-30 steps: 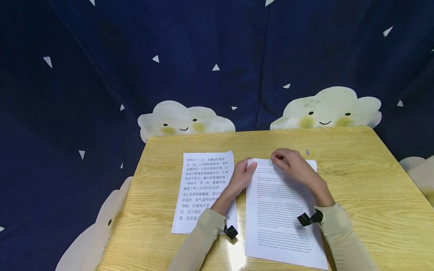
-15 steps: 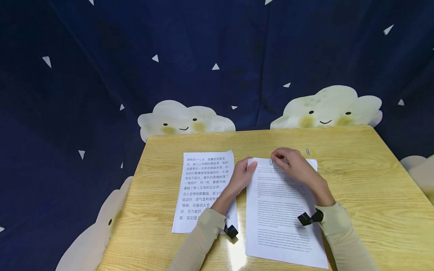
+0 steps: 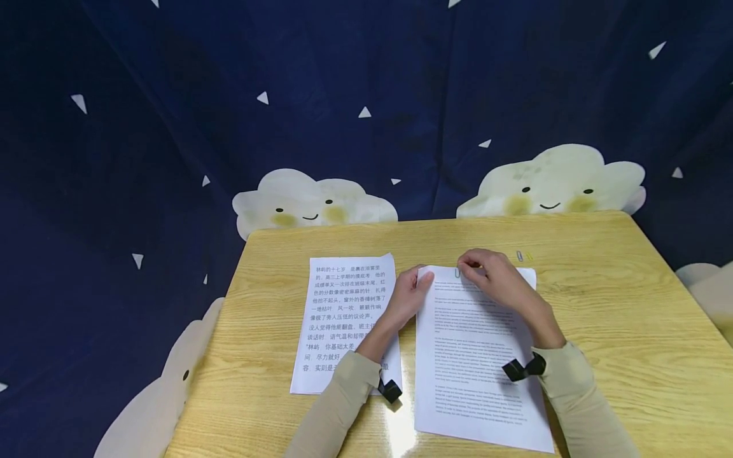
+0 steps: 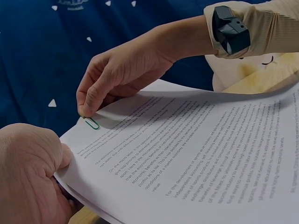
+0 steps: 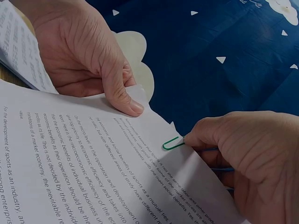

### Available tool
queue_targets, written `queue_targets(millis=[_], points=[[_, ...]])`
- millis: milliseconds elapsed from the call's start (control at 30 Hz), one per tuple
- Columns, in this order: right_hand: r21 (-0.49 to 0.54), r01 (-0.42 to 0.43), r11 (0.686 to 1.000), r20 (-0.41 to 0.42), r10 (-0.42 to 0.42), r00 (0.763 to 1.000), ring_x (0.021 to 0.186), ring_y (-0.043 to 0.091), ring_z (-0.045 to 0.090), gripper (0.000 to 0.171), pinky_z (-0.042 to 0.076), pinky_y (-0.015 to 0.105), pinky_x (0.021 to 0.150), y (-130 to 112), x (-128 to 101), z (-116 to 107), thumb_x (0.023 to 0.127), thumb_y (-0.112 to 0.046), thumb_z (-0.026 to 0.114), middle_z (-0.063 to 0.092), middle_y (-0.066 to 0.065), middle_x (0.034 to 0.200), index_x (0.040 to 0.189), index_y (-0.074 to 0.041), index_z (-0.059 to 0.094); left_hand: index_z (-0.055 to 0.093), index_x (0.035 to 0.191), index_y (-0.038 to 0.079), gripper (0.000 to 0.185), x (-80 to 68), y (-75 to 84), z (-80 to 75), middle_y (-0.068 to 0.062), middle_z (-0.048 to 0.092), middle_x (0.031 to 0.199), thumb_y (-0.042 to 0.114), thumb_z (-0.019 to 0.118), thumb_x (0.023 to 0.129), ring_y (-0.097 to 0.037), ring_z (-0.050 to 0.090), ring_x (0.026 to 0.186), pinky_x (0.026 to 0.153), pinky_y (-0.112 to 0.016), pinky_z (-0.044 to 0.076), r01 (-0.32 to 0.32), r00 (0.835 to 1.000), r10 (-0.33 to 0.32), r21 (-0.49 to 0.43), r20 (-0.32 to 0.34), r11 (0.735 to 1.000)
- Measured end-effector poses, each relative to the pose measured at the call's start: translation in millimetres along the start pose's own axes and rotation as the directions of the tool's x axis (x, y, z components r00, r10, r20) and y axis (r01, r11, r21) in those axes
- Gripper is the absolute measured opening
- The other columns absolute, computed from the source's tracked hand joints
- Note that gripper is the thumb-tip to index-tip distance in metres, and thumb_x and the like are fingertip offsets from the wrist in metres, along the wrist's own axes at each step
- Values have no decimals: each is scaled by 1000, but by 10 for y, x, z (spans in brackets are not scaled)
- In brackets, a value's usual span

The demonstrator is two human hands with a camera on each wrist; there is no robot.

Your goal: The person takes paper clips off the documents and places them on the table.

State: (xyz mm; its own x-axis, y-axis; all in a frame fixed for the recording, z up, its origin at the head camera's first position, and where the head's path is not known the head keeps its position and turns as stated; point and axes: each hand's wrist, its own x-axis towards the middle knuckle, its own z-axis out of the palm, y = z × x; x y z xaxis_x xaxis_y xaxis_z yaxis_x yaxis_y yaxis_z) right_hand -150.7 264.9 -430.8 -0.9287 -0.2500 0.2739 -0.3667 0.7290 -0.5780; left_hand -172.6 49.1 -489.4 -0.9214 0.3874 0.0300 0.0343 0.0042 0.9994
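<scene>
A stack of printed English sheets [image 3: 469,356] lies tilted up at its far end, held by both hands. My left hand [image 3: 408,296] pinches the stack's upper left corner, thumb on top and fingers underneath. At the top edge my right hand [image 3: 495,280] pinches a green paper clip [image 5: 174,143] between thumb and fingers. The clip's looped end lies over the front of the top sheet, as the left wrist view also shows; its outer end is hidden by the fingertips. Blue bits [image 5: 219,169] show beneath the right hand's fingers.
Left of the stack, a second stack with Chinese text [image 3: 343,318] lies on the wooden table [image 3: 258,407], partly under the left forearm. Beyond the right hand are a silvery paper clip [image 3: 520,256] and yellow clips [image 3: 529,257]. A dark blue curtain [image 3: 366,57] hangs behind the table.
</scene>
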Motion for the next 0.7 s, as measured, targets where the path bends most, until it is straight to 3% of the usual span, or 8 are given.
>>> queue_targets(millis=[133, 233, 467, 700], points=[[2, 6, 1000, -11, -6, 1000, 82, 18, 61, 11, 54, 35, 74, 1, 2, 1, 104, -10, 66, 71, 1, 92, 96, -10, 74, 70, 122, -2, 31, -3, 12, -7, -27, 72, 96, 19, 51, 111, -38, 68, 75, 61, -29, 53, -9, 1000, 9, -5, 8, 1000], [5, 7, 1000, -17, -7, 1000, 82, 17, 61, 11, 54, 34, 74, -7, 2, 0, 103, -9, 66, 71, 1, 92, 96, -10, 75, 69, 122, -3, 31, -2, 15, -8, -28, 72, 97, 18, 51, 111, -43, 67, 77, 61, -32, 54, -14, 1000, 14, -6, 9, 1000], [0, 15, 1000, -26, -15, 1000, 83, 17, 63, 10, 56, 35, 74, -22, 5, 0, 102, -9, 67, 72, 2, 93, 96, -10, 75, 71, 119, -1, 29, -4, 14, -11, -22, 73, 92, 21, 53, 110, -18, 65, 68, 60, -25, 52, -7, 1000, 7, -4, 4, 1000], [-9, 26, 1000, -39, -26, 999, 84, 18, 65, 10, 57, 39, 74, -3, 3, 5, 102, -9, 67, 73, 3, 94, 97, -9, 75, 70, 116, 0, 27, 3, 15, -18, -12, 71, 86, 19, 53, 110, -14, 64, 66, 59, -23, 51, -17, 1000, 17, -16, 14, 1000]])
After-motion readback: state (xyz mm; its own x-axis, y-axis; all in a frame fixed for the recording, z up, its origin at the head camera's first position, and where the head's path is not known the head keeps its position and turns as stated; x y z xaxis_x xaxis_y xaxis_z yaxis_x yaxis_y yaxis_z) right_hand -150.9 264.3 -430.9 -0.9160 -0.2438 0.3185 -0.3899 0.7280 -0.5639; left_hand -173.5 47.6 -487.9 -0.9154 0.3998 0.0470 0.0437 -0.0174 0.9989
